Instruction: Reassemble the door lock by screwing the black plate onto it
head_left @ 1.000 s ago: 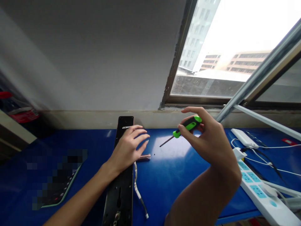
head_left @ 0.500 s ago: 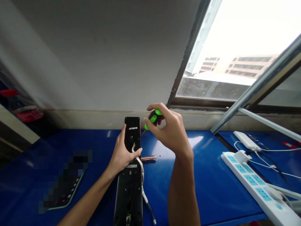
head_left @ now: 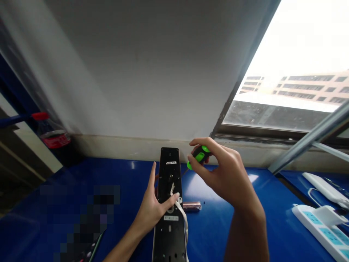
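Observation:
A long black panel (head_left: 170, 233) with white labels and screw holes stretches away from me over the blue table. My left hand (head_left: 156, 209) grips its left side, thumb laid across the top, index finger pointing forward beside the edge. Close to the thumb, a white wrapped cable (head_left: 181, 213) comes out of the panel and trails down its right edge. My right hand (head_left: 226, 174) is closed on the green-and-black handle of a screwdriver (head_left: 200, 157). Its thin shaft slopes down left toward the panel's right edge; I cannot tell whether the tip touches. A copper-coloured cylinder (head_left: 192, 206) lies right of the panel.
The blue table (head_left: 131, 182) meets a grey wall behind. A cola bottle (head_left: 54, 134) stands far left, and a pixelated dark object lies left. To the right are a white power strip (head_left: 324, 233), a white box (head_left: 321, 187) with cables, and a metal post (head_left: 308, 136) by the window.
The camera view has shifted, so everything appears further right and lower. My left index finger has come away from the panel's edge. The screwdriver stays in my right hand near the panel.

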A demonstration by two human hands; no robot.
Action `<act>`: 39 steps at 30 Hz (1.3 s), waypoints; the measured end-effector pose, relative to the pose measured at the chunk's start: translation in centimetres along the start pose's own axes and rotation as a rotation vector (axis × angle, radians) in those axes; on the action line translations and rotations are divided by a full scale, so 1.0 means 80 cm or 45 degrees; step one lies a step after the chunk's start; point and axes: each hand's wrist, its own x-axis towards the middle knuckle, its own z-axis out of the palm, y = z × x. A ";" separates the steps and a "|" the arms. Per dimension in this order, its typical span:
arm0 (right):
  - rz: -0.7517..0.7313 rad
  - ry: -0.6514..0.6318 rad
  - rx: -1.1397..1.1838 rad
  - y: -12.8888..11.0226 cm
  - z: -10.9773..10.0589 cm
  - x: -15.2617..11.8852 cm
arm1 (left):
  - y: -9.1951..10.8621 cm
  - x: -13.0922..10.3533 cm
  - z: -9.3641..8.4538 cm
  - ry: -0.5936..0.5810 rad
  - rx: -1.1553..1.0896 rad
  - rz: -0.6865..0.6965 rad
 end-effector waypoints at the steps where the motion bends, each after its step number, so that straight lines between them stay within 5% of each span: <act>1: 0.005 -0.004 -0.005 0.000 0.001 0.001 | -0.001 0.000 -0.001 0.003 -0.028 -0.023; 13: -0.025 -0.017 -0.013 -0.005 0.005 0.002 | 0.008 0.010 -0.006 -0.035 -0.159 -0.153; 32: 0.025 0.211 -0.115 -0.007 0.026 0.007 | 0.001 0.017 -0.024 -0.094 -0.069 -0.016; 39: -0.023 -0.039 0.009 -0.020 0.024 0.004 | 0.001 0.017 -0.023 -0.104 -0.100 0.000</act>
